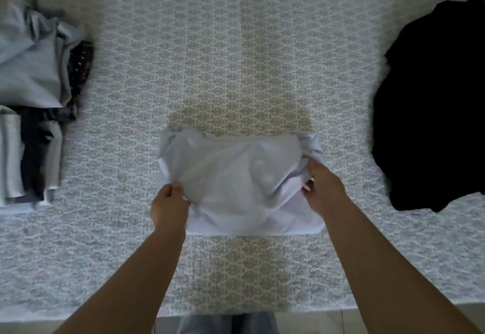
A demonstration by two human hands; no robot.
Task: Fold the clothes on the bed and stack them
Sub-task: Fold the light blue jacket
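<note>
Head view, edges blurred; left pile (pixel 34 92) of pale and dark clothes hard to separate, black garment (pixel 430 107) cut off right | white garment (pixel 236 184) part-folded, rumpled, mid-bed (pixel 236 57) | left hand (pixel 170 207) pinches its near-left edge; right hand (pixel 325 189) grips right side, seemingly a fold.

Bare bedspread (pixel 236 57) between folded stack (pixel 29 97) and, seemingly, black garment (pixel 433 110).

Bed (pixel 236 44), patterned cover: white garment (pixel 236 181) at centre, part-folded, left hand (pixel 169 206) and right hand (pixel 324 189) pinching its sides; folded stack (pixel 29 123) left; black garment (pixel 430 113) right.
</note>
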